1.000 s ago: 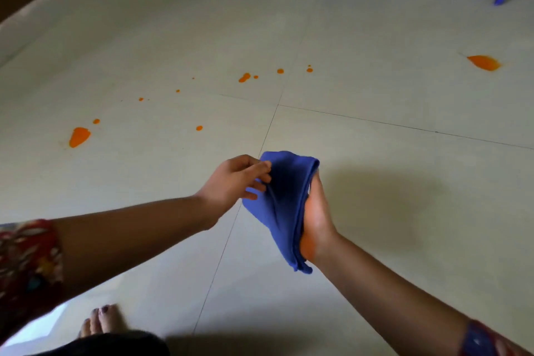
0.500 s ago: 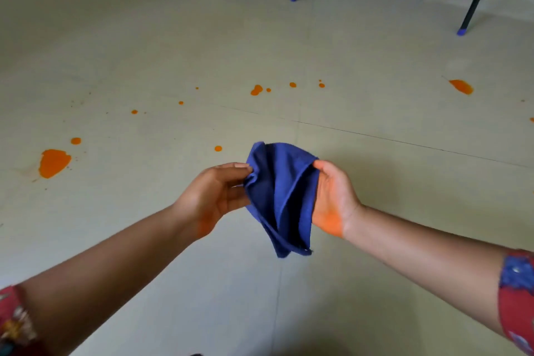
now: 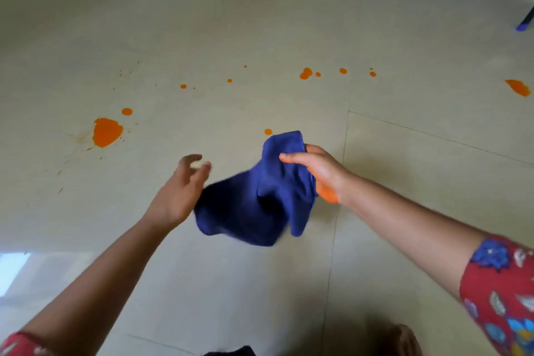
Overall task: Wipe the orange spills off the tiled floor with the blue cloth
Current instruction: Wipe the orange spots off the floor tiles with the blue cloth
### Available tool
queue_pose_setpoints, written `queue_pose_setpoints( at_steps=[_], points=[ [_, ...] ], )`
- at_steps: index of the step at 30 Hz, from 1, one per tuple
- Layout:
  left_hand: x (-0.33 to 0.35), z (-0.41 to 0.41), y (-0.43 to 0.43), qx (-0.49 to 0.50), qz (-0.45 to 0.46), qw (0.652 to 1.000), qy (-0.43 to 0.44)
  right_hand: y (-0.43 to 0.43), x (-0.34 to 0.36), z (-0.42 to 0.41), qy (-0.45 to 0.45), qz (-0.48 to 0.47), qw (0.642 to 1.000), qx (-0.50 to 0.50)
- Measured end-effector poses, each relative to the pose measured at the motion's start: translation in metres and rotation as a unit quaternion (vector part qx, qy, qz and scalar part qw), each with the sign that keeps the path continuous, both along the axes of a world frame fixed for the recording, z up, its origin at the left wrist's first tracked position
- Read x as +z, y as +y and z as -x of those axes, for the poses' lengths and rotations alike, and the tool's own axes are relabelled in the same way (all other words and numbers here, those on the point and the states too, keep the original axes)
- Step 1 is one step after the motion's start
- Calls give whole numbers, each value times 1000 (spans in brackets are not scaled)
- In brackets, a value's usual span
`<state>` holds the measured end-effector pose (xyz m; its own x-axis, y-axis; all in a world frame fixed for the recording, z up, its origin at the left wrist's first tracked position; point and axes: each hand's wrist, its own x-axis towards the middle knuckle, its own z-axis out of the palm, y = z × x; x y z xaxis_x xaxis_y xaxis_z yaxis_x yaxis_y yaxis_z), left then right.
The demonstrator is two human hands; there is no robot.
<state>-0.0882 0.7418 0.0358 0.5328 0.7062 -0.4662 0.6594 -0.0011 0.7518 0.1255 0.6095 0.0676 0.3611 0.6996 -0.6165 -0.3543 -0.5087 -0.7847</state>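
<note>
- Orange puddle (image 3: 106,131), the largest spill, lies unwiped toward the left side of the tiled floor (image 3: 231,9); small drops (image 3: 305,73) scatter across its middle.
- Left hand (image 3: 179,191) hovers with fingers apart and loosely bent, clasping nothing. It sits at the cloth's left edge, but blur hides whether they touch.
- Blue cloth (image 3: 254,205) hangs in the air between the hands, above the floor and near one lone drop (image 3: 268,132). It looks light, soft and limp, so it should bunch easily. Gathering it into a pad under a flat palm seems the best hold for wiping.
- Right hand (image 3: 320,173) pinches the cloth's upper fold between thumb and fingers; its palm heel is stained orange.
- Another smear (image 3: 518,87) lies toward the floor's right edge.
- No containers are in view.
</note>
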Motion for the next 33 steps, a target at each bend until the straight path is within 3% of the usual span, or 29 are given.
queue_pose_setpoints(
  at_steps=[3, 5, 9, 12, 15, 17, 19, 22, 24, 26, 29, 33],
  points=[
    [0, -5, -2, -172, 31, 974, -144, 12, 15, 6, -10, 27, 994, 103],
    [4, -20, -9, -252, 63, 948, -184, 18, 28, 8, 12, 31, 989, 147],
    [27, -25, -9, -237, 149, 945, -167, 14, 54, -1, 66, 28, 982, 174],
    [45, -20, -15, -155, 170, 948, -222, -11, 45, -19, 138, 21, 982, 125],
    [55, -12, -22, -53, 197, 950, -238, -46, 10, -7, 105, 83, 969, 207],
    [57, -5, -22, -2, 234, 945, -229, -60, -9, 3, 117, 48, 965, 229],
    [55, 8, -23, 50, 279, 928, -242, -58, -18, 10, 234, -69, 962, 120],
    [48, 26, -34, 123, 330, 894, -277, -40, -26, 16, 390, -186, 899, -69],
    [44, 32, -48, 172, 355, 870, -295, -27, -38, 34, 434, -131, 888, -76],
    [42, 38, -59, 217, 373, 845, -315, -21, -49, 60, 465, -58, 884, 5],
    [45, 63, -60, 279, 341, 836, -326, -15, -45, 91, 413, -10, 902, 121],
    [62, 98, -59, 329, 276, 858, -281, 1, -25, 94, 301, -106, 939, 130]
  ],
)
